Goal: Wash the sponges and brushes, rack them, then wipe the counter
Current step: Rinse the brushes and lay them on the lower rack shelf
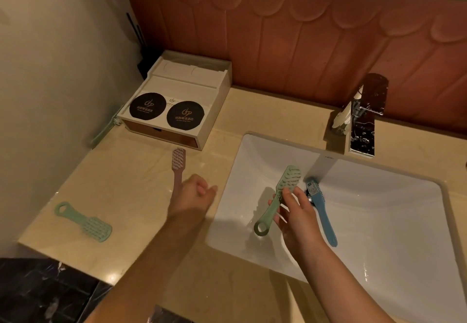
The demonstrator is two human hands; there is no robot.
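My right hand [297, 212] holds a light green brush [276, 197] by the middle of its handle, over the white sink [255, 150], bristle head pointing toward the tap. A blue brush [322, 209] lies in the basin just right of that hand, its head near the drain. My left hand [195, 193] is curled round the lower handle of a pink brush [178, 161] that lies on the beige counter [131, 176], bristle head pointing away from me. A second green brush [84, 223] lies flat on the counter's front left.
A chrome faucet [361, 120] stands behind the sink. A white amenity tray [184, 87] with two black round coasters sits at the back left corner. A pale green item [103, 132] leans along the left wall. The counter's front left edge drops to a dark floor.
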